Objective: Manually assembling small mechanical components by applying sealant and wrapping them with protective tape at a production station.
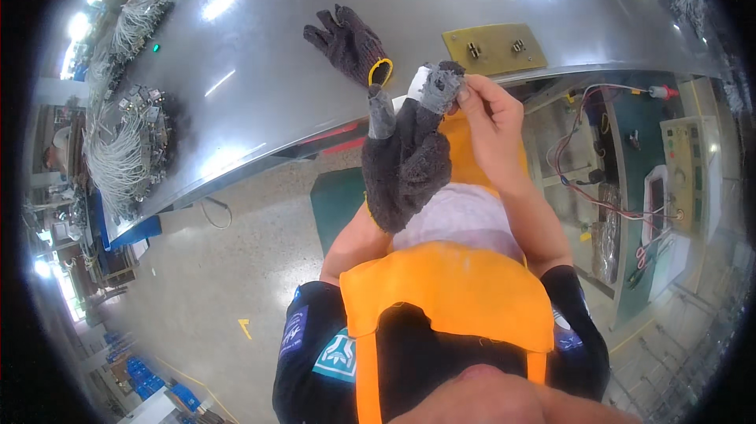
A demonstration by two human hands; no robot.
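My left hand (406, 160) wears a dark knit glove, with worn grey tape round its thumb and around a fingertip. A white patch (420, 82) shows beside the taped fingertip. The gloved thumb stands apart from the fingers, and I see nothing held in that hand. My bare right hand (494, 121) pinches the grey tape (442, 89) at the gloved fingertip, thumb against forefinger. A second dark glove (346, 42) with a yellow cuff edge lies on the metal table (268, 70), just beyond my left hand.
A brass-coloured plate (494, 48) with two small fittings lies at the table's near edge. Bundles of white wires (118, 152) are heaped at the left. To the right, a lower bench holds a control box (683, 172), red cables and scissors (641, 257).
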